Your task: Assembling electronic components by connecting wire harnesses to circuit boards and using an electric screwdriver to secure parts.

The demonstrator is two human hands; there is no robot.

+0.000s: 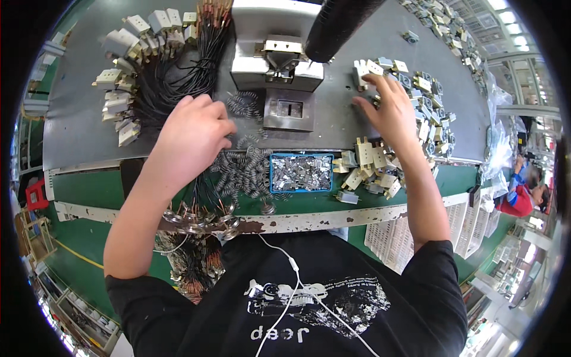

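Observation:
My left hand (193,137) is curled above the left part of the bench, fingers bent together; whatever they hold, if anything, is hidden. Close by lie a bundle of black wires (172,89) with white blocks on their ends and a heap of coiled metal springs (241,172). On the right, my right hand (389,110) is open, thumb and fingers apart, with its fingertips beside a white block (361,74) at the edge of a pile of similar pieces (425,113). Between the hands stands a metal fixture (289,110) with a slotted top, in front of a steel press (278,65).
A blue tray (272,174) of small metal parts sits at the front. White blocks (372,160) are heaped to its right. Round metal pieces (199,217) on wires hang over the bench's front edge. A dark cylinder (339,27) slants above the press. Another person (520,199) is at far right.

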